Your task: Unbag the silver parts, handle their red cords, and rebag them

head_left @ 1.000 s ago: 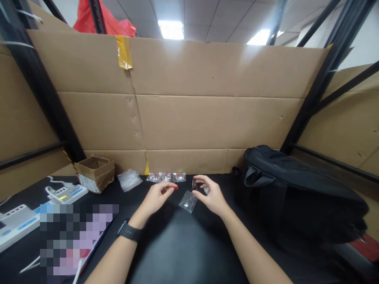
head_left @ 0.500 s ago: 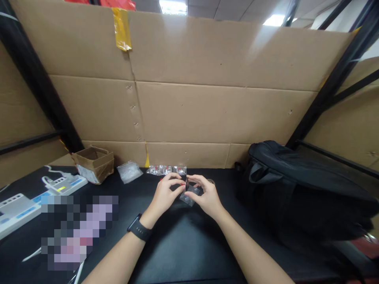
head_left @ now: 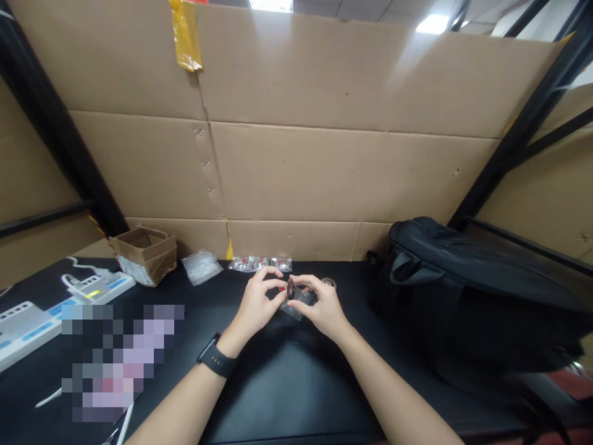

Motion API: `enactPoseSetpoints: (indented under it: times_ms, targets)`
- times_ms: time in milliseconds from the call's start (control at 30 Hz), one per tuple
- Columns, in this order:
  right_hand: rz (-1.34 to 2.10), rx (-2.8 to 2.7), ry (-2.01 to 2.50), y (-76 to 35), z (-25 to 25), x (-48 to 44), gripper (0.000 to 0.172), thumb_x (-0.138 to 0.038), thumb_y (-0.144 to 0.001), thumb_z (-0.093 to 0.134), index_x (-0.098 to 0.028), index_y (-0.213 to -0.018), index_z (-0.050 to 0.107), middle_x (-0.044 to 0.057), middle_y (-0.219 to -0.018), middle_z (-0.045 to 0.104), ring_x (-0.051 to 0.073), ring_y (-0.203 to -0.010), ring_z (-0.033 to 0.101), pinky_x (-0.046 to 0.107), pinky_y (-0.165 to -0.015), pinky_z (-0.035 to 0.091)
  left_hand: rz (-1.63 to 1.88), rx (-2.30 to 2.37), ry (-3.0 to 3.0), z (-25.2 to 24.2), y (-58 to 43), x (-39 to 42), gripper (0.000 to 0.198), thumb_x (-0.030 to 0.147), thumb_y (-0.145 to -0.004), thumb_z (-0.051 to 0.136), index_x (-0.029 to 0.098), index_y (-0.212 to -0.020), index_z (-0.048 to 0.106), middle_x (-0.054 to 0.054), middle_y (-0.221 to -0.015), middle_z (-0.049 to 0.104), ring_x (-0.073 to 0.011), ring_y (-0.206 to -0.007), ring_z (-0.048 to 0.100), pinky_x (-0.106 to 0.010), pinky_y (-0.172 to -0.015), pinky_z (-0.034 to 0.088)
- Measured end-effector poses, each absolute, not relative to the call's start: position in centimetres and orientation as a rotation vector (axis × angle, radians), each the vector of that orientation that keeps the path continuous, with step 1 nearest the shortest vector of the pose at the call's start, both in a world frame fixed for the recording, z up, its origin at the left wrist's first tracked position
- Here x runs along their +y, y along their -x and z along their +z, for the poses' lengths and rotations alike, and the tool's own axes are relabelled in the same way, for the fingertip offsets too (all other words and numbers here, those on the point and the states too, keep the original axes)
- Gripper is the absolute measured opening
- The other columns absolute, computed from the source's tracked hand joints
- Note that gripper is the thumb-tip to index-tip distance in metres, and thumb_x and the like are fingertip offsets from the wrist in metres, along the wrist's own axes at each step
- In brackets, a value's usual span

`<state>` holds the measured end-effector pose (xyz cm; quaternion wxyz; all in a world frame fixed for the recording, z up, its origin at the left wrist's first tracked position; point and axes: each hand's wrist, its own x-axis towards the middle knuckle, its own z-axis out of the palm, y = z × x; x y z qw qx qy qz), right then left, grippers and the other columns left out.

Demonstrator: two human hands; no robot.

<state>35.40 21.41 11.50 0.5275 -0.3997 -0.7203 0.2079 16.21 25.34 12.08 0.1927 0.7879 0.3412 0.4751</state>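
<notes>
Between my two hands a small dark, reddish-brown round disc is held upright, its face turned partly toward me. My right hand pinches it from the right between thumb and fingertips. From the left, the thumb and forefinger of my left hand close at its edge, with a bit of red showing between them. Just under the fingers lies a clear plastic bag on the black table. A ring-shaped item sits partly hidden behind my right hand.
Several small clear packets line the base of the cardboard wall. Left of them are a bag of whitish pieces, an open cardboard box and a white power strip. A large black bag fills the right side.
The disc has turned from nearly edge-on so that more of its face shows. Both hands stay in almost the same place, and the view has tilted slightly downward.
</notes>
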Motion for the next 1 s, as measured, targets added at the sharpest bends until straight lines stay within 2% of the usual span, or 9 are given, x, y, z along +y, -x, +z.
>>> enactPoseSetpoints:
  times_ms: [167, 400, 667, 867, 1000]
  targets:
    - [0.553, -1.683, 0.953, -35.3, 11.4, 21.5, 0.038, -0.031, -0.073, 0.085, -0.025, -0.107, 0.069, 0.006, -0.116, 0.074, 0.026, -0.113, 0.068, 0.037, -0.091, 0.055, 1.263, 0.914, -2.142, 12.1, -16.3, 25.3, 0.010, 0.023, -0.087, 0.067, 0.023, -0.087, 0.077, -0.006, -0.108, 0.061, -0.0198, -0.103, 0.062, -0.035, -0.097, 0.047]
    - [0.646, -1.629, 0.935, -35.4, 11.0, 21.7, 0.043, -0.030, -0.070, 0.087, -0.025, -0.108, 0.068, 0.007, -0.118, 0.074, 0.027, -0.110, 0.070, 0.038, -0.093, 0.055, 1.126, 0.862, -2.053, 11.9, -16.3, 25.9, 0.010, 0.027, -0.087, 0.068, 0.022, -0.082, 0.076, -0.005, -0.106, 0.061, -0.0208, -0.104, 0.061, -0.036, -0.099, 0.045]
    - [0.570, -1.678, 0.926, -35.7, 11.5, 21.7, 0.030, -0.032, -0.066, 0.089, -0.024, -0.092, 0.075, 0.007, -0.113, 0.076, 0.028, -0.108, 0.071, 0.041, -0.098, 0.055, 1.049, 0.724, -1.968, 11.6, -16.2, 26.2, 0.015, 0.033, -0.089, 0.067, 0.022, -0.086, 0.076, -0.006, -0.108, 0.060, -0.0214, -0.107, 0.058, -0.036, -0.104, 0.041]
    - [0.520, -1.742, 0.915, -36.0, 12.4, 21.4, 0.011, -0.029, -0.088, 0.071, -0.026, -0.096, 0.078, 0.006, -0.114, 0.075, 0.024, -0.107, 0.071, 0.039, -0.099, 0.055, 1.076, 0.741, -1.908, 11.3, -16.4, 26.4, 0.025, 0.042, -0.090, 0.065, 0.019, -0.085, 0.074, -0.007, -0.107, 0.058, -0.0210, -0.105, 0.058, -0.036, -0.101, 0.042]
    - [0.540, -1.693, 0.927, -35.9, 11.9, 21.6, 0.012, -0.031, -0.086, 0.073, -0.024, -0.095, 0.078, 0.006, -0.110, 0.076, 0.025, -0.101, 0.073, 0.038, -0.093, 0.059, 1.092, 0.805, -2.059, 11.6, -16.3, 26.2, 0.025, 0.041, -0.092, 0.062, 0.021, -0.085, 0.074, -0.006, -0.104, 0.059, -0.0216, -0.104, 0.056, -0.037, -0.100, 0.042]
